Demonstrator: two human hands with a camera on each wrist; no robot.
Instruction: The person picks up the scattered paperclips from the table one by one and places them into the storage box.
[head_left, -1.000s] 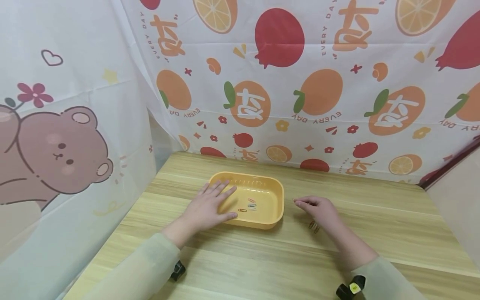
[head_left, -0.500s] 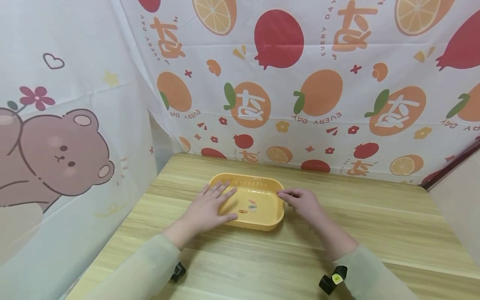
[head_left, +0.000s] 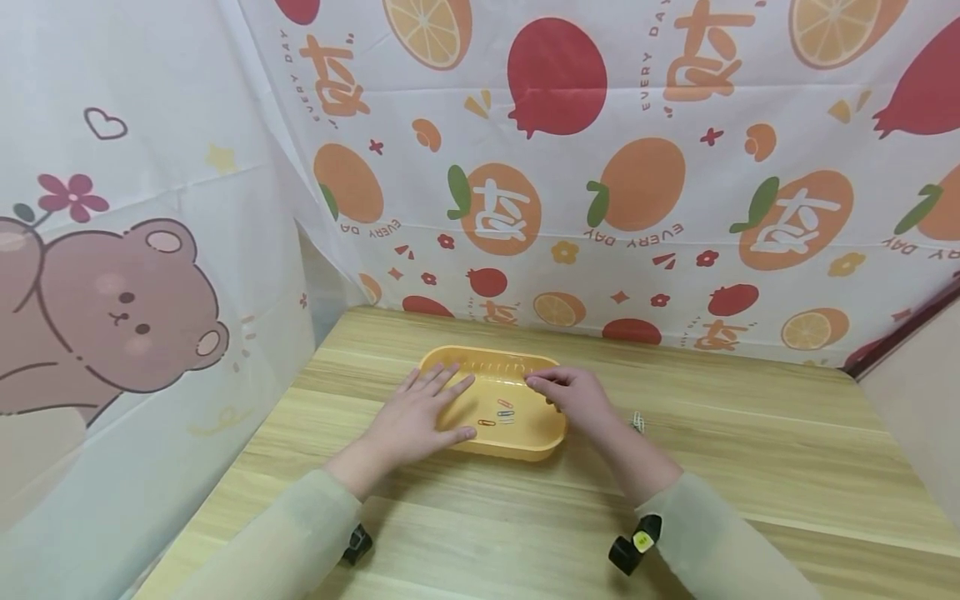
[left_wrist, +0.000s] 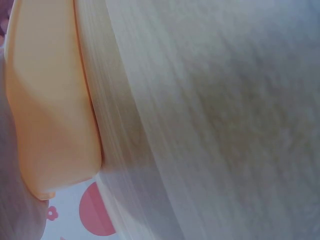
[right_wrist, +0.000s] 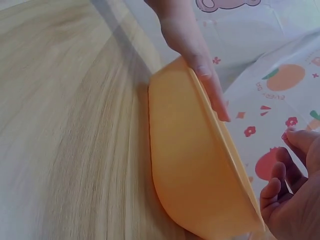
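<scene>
A white cloth (head_left: 555,192) printed with oranges and pomegranates hangs along the table's back edge, and a bear-printed cloth (head_left: 150,308) hangs beside the left edge. Wood-grain boards run across the table (head_left: 480,525), with a broad stretch of wood right of the tray, a wide band in front of it and a narrower strip behind; a pale panel (head_left: 918,392) stands at the right edge. The yellow tray (head_left: 517,453) sits flat toward the back, nearer the left edge than the right, its raised rim rounded at the corners. Pale sleeves (head_left: 720,533) reach in from the front, each with a black wrist camera (head_left: 628,550). The left hand (head_left: 420,417) rests over the tray's left end, fingers spread and thumb held apart near the front rim. The right hand (head_left: 577,396) is over the tray's right end, thumb and forefinger pinching a small reddish thing (right_wrist: 285,135), too small to name, the other fingers curled in. A few pale paper clips (head_left: 637,422) lie on the wood just beside the right forearm. Smallest are the orange clip (head_left: 487,422), blue clip (head_left: 506,413), pink clip (head_left: 505,403) and a whitish one, close together on the tray floor.
</scene>
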